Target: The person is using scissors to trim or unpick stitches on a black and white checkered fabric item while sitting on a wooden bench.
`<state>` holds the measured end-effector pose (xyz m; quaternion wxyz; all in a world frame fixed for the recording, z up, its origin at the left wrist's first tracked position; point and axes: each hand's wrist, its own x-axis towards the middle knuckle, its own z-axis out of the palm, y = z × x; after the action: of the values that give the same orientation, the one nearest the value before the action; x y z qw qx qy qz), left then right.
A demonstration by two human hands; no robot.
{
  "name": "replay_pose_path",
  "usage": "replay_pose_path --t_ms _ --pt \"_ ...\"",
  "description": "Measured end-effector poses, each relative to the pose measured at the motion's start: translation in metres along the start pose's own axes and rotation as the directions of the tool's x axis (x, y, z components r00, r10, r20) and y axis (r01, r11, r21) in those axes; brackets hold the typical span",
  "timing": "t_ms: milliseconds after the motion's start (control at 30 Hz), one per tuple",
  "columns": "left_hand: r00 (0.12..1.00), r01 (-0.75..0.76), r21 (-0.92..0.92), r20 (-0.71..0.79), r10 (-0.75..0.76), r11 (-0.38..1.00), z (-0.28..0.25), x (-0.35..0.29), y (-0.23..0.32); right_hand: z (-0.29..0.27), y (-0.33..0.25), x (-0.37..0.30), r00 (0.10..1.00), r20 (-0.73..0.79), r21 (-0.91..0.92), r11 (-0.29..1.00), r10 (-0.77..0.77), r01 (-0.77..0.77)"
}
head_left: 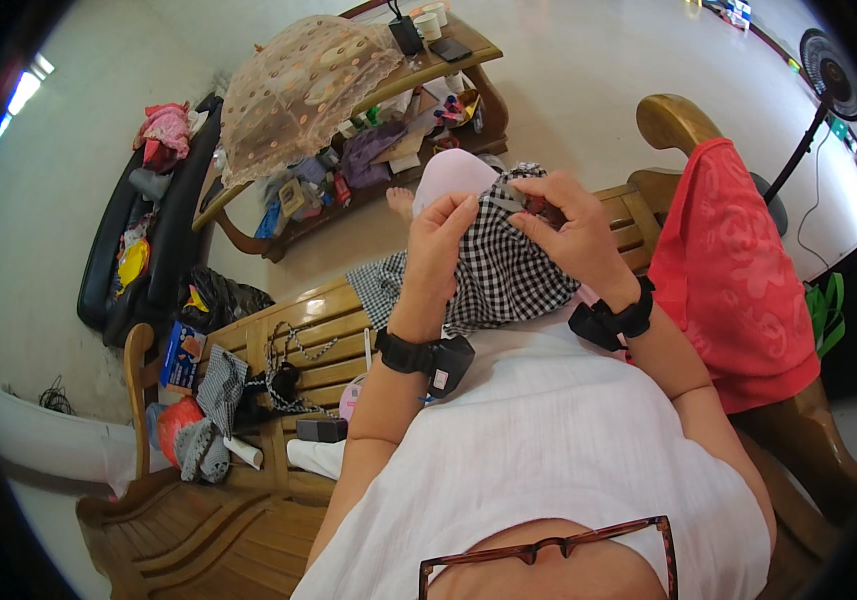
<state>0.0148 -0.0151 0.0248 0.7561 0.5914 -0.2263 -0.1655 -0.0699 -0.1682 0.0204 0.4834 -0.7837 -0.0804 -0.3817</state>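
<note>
A black-and-white checked cloth (509, 275) lies bunched over my lap, between my two hands. My left hand (437, 245) is closed in a pinch at the cloth's left edge; what sits between thumb and forefinger is too small to name. On the other side, my right hand (577, 228) is closed around a small tool with grey and red parts (524, 196), close to the top of the cloth. Its fingers hide most of that tool. A black strap with a box circles each wrist.
I sit on a slatted wooden bench (324, 308). Left of me lie cords (284, 370), a black box (322, 430) and bags. Red cloth (734, 290) covers the right armrest. Ahead stands a cluttered wooden table (469, 45); a black sofa (104, 265) and a fan (832, 75) stand farther off.
</note>
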Motion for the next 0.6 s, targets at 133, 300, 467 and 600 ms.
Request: replay_pose_path --t_ms 133,300,467,600 --pt "1.0 -0.001 0.0 -0.008 0.001 1.0 -0.0018 0.0007 -0.0039 0.0023 0.0039 0.0005 1.0 0.008 -0.023 0.999 -0.028 0.028" --pt "1.0 -0.02 -0.029 0.007 0.02 0.999 -0.003 0.0014 -0.0038 0.0012 0.0 0.001 0.999 0.023 -0.051 0.998 -0.029 0.03" --pt "1.0 -0.024 -0.018 -0.011 0.024 1.0 -0.001 -0.0004 -0.0026 0.0007 -0.0027 0.002 0.999 0.028 -0.054 0.998 -0.018 0.019" --pt "0.999 -0.035 -0.017 -0.005 0.035 0.999 -0.0009 -0.0003 -0.002 -0.0004 -0.0015 0.0006 0.999 0.03 -0.093 0.995 -0.033 0.035"
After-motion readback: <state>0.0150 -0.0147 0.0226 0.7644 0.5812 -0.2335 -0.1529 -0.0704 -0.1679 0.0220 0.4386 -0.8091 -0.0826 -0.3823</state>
